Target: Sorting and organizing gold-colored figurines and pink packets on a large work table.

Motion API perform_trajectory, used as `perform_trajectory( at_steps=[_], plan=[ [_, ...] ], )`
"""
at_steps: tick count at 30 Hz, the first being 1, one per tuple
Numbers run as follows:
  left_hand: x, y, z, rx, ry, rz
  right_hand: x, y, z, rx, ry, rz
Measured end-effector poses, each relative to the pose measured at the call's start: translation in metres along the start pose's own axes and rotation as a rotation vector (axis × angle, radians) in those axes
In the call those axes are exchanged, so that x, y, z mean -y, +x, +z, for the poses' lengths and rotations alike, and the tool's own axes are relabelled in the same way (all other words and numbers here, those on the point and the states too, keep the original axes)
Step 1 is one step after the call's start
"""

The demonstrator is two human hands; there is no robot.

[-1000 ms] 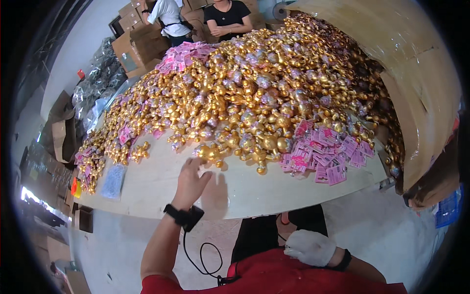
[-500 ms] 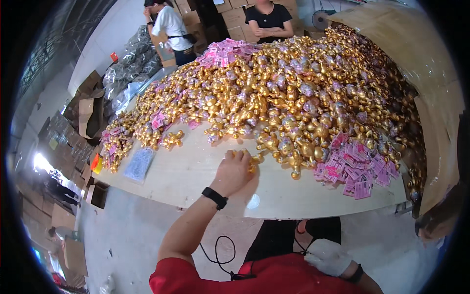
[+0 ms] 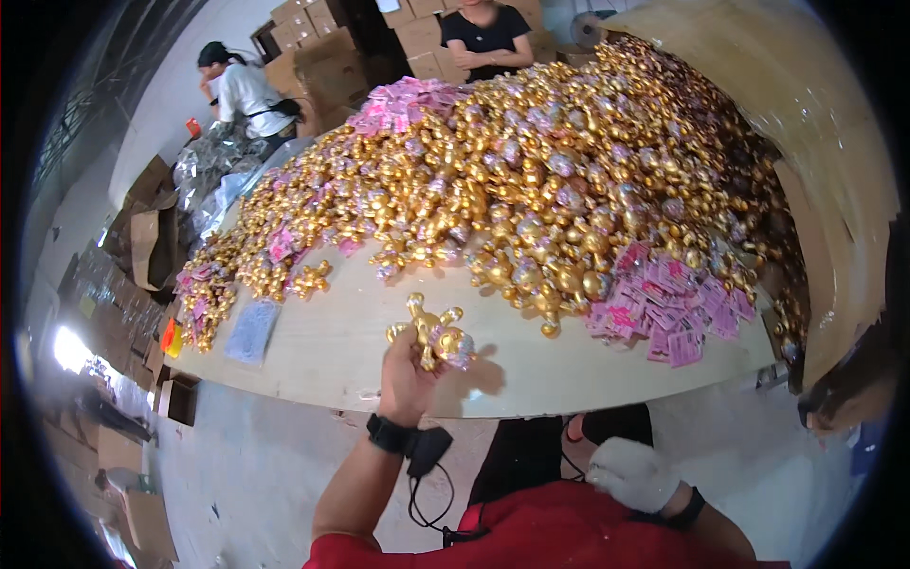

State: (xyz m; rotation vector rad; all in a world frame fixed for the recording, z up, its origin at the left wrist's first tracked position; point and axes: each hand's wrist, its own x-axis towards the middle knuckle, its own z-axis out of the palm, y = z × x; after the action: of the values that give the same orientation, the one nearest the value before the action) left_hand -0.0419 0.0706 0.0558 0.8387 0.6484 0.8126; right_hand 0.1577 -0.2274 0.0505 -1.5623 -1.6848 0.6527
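Note:
My left hand (image 3: 408, 376) is closed around a shiny gold bear-shaped figurine (image 3: 438, 334), lifted above the near part of the table (image 3: 346, 360). The figurine has rounded limbs and a silvery-purple patch at its right end. In a white glove, my right hand (image 3: 627, 474) stays low in front of my red shirt, away from the tabletop. Its fingers look curled in, and anything inside them is hidden. Ahead lies a large heap of similar gold figurines (image 3: 493, 171), some with silvery-purple parts.
Pink printed cards (image 3: 664, 303) lie at the right, and another pile of pink cards (image 3: 408, 102) sits at the back. A clear bag (image 3: 252, 330) rests at the left. Brown cardboard (image 3: 839, 284) borders the heap. One person (image 3: 488, 43) stands behind the table, another person (image 3: 251, 95) farther left.
My left hand has come up and back toward me from the tabletop, turned over, with the figurine now plainly visible in it. The view has shifted slightly. My right hand stays low.

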Motion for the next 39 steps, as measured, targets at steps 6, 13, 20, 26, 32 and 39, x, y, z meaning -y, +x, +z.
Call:
perform_trajectory(
  at_steps=[6, 13, 20, 26, 32, 39],
  plan=[
    [0.046, -0.051, 0.041, 0.079, -0.369, -0.22, 0.015, 0.023, -0.01, -0.217, 0.031, 0.041],
    [0.061, -0.075, 0.08, 0.181, -0.38, -0.291, 0.028, 0.037, -0.005, -0.292, -0.18, -0.005],
    [0.06, -0.081, 0.098, 0.163, -0.39, -0.204, 0.035, 0.045, -0.004, -0.329, -0.283, -0.009],
    [0.058, -0.086, 0.105, 0.149, -0.339, -0.148, 0.037, 0.046, -0.006, -0.315, -0.297, -0.028],
    [0.062, -0.088, 0.111, 0.082, -0.21, -0.101, 0.036, 0.046, -0.002, -0.36, -0.288, -0.006],
    [0.063, -0.09, 0.114, 0.091, -0.25, -0.073, 0.028, 0.041, 0.003, -0.403, -0.224, 0.005]
  ],
)
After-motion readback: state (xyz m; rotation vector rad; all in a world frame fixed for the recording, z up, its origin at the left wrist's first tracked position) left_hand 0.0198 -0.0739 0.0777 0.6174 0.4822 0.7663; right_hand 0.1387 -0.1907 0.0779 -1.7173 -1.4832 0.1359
